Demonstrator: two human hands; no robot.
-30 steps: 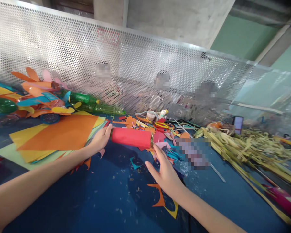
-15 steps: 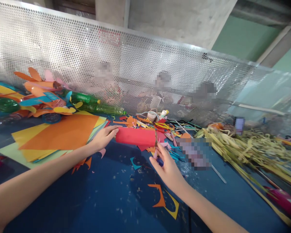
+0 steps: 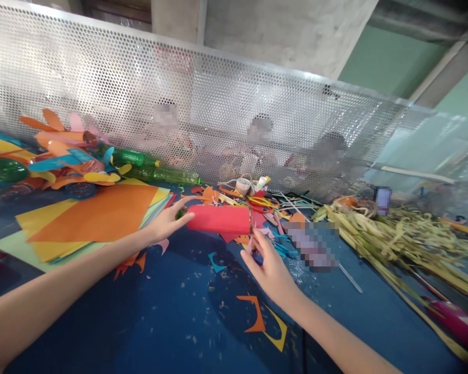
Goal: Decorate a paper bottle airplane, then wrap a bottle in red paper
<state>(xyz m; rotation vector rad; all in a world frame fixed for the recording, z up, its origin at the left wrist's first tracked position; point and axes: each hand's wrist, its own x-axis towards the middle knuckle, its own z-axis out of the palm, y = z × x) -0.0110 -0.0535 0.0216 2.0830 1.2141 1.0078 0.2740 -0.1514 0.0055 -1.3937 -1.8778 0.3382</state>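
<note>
A bottle wrapped in red paper (image 3: pixel 218 219) lies sideways between my two hands, above the blue table, with a dark shadow below it. A green bit of the bottle shows at its left end. My left hand (image 3: pixel 170 221) is around that end, its thumb against the red paper and its fingers behind. At the right end, my right hand (image 3: pixel 268 265) has its fingertips against the bottle's rim, the thumb held apart below. Coloured paper scraps (image 3: pixel 283 245) lie just behind and beside the right hand.
Orange and yellow paper sheets (image 3: pixel 97 213) are stacked at left, before bottle-and-paper models (image 3: pixel 70 161). Green bottles (image 3: pixel 167 174) lie along the perforated metal screen (image 3: pixel 226 93); people sit beyond it. Pale dried strips (image 3: pixel 374 244) spread at right. Paper offcuts (image 3: pixel 253 314) lie in front.
My left hand's thumb and fingers have spread apart at the bottle's left end, so its green part now shows. The bottle and my right hand stay almost in place.
</note>
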